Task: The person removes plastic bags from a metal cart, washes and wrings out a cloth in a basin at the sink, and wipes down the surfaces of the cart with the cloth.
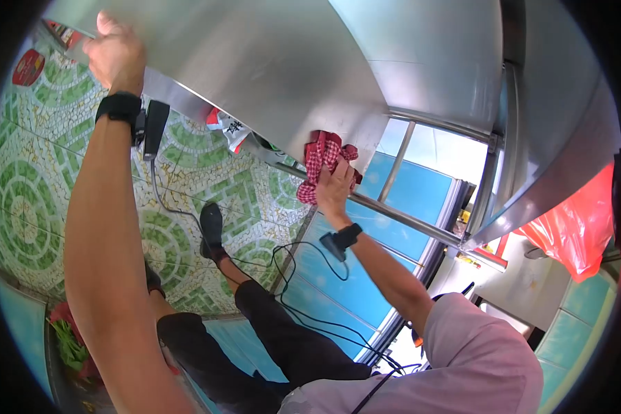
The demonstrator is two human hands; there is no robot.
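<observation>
A bunched red-and-white checked cloth (319, 165) lies against the stainless-steel sheet (255, 62), near its lower right end. My right hand (334, 185) is on the cloth, fingers bent over it and pressing it to the metal. At the upper left, my left hand (117, 54) grips the far corner edge of the same steel sheet, the thumb on top and the other fingers partly hidden. Both wrists wear black straps with small devices, the left one (156, 130) trailing a cable.
Steel tubes (407, 219) form a frame beside the sheet. A red plastic bag (576, 224) hangs at the right. Black cables (290, 276) run across my legs. Green patterned tiles (41, 165) cover the floor, where a red lid-like object (29, 67) lies. Leafy greens (69, 345) sit lower left.
</observation>
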